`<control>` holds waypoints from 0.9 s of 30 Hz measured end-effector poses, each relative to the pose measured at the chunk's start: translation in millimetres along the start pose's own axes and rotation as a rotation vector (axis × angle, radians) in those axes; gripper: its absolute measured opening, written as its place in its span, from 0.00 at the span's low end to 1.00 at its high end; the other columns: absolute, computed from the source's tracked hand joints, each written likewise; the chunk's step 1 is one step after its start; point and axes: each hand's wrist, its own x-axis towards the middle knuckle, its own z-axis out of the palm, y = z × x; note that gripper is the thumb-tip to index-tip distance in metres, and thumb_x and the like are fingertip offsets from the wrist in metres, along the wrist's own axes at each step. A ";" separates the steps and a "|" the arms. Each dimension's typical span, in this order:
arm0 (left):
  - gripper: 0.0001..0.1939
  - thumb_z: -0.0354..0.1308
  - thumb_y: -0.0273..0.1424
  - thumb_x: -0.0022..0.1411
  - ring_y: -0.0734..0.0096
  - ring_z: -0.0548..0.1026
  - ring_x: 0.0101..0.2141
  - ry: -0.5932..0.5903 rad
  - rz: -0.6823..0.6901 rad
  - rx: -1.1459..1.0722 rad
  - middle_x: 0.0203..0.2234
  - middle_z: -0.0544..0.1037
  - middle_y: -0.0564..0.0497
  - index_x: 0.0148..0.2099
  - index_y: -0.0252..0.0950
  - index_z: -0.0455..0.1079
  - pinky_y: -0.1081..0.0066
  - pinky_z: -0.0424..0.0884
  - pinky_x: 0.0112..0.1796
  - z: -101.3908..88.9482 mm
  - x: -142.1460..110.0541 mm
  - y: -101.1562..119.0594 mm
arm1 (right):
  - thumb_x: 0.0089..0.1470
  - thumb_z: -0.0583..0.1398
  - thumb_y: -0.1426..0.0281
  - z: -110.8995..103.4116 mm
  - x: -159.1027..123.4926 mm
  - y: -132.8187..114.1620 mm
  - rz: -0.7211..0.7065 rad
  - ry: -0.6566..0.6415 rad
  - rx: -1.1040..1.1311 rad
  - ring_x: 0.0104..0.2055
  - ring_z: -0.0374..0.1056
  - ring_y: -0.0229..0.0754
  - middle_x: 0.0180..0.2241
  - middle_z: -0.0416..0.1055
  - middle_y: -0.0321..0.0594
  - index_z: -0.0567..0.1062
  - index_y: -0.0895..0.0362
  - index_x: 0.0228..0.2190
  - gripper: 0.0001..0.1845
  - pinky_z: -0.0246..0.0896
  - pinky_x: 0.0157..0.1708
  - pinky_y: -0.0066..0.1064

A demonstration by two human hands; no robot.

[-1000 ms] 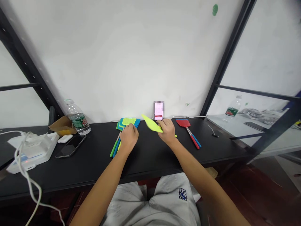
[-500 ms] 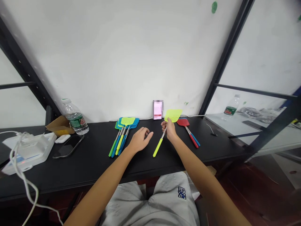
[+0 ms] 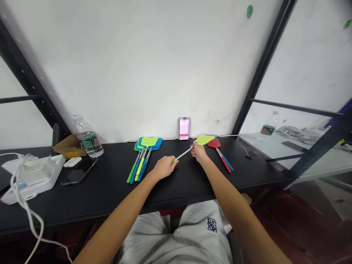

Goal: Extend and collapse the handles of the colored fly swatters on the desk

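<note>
The head view shows the left hand [image 3: 164, 167] with its fingers closed around the handle of a yellow-green swatter [image 3: 184, 153], most of that handle hidden inside the grip. The right hand [image 3: 199, 151] has its fingers clamped on the metal shaft close to the swatter's flat head, which points toward two o'clock from the left hand. The swatter is held slantwise between both hands above the black surface [image 3: 110, 200]. At ten o'clock from the left hand, a fanned group of swatters [image 3: 143, 161] lies with overlapping heads toward the wall [image 3: 154, 73] and green, blue and yellow-green handles toward the person. At two o'clock from the right hand is the head of a red swatter [image 3: 213, 143], its red handle beside a blue handle [image 3: 228, 164]. A lit phone [image 3: 184, 129] stands upright against the wall at eleven o'clock from the right hand. A dark phone [image 3: 79, 171] lies at nine o'clock from the left hand, with a water bottle [image 3: 90, 140] leaning beyond it, beside an open cardboard box [image 3: 67, 146].
</note>
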 end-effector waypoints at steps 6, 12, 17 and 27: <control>0.15 0.44 0.39 0.69 0.59 0.75 0.39 0.073 -0.217 0.226 0.37 0.76 0.43 0.41 0.36 0.68 0.67 0.66 0.37 -0.7 -0.6 -10.7 | 0.57 0.51 0.71 -46.9 19.3 -21.5 -0.076 0.335 0.160 0.11 0.41 0.29 0.11 0.47 0.25 0.60 0.55 0.21 0.12 0.34 0.10 0.20; 0.17 0.44 0.39 0.70 0.59 0.71 0.45 0.336 -0.139 0.143 0.40 0.74 0.41 0.42 0.34 0.69 0.64 0.65 0.46 -2.6 1.7 -8.2 | 0.61 0.49 0.64 -37.0 8.4 -15.6 -0.065 0.063 0.096 0.10 0.42 0.29 0.10 0.48 0.26 0.62 0.56 0.22 0.17 0.32 0.11 0.21; 0.20 0.45 0.45 0.68 0.69 0.73 0.33 0.357 -0.018 -0.341 0.31 0.76 0.48 0.37 0.36 0.70 0.70 0.67 0.37 -4.3 2.6 2.6 | 0.60 0.49 0.56 4.7 -18.5 5.7 -0.004 -0.373 -0.067 0.10 0.46 0.30 0.10 0.54 0.30 0.65 0.57 0.22 0.22 0.32 0.12 0.22; 0.20 0.49 0.43 0.63 0.75 0.65 0.17 0.058 -0.045 -0.564 0.13 0.68 0.56 0.23 0.37 0.60 0.74 0.57 0.23 2.5 1.6 6.1 | 0.54 0.59 0.61 20.3 -34.5 21.9 -0.017 -0.533 -0.234 0.12 0.48 0.29 0.12 0.55 0.28 0.60 0.55 0.23 0.16 0.36 0.11 0.21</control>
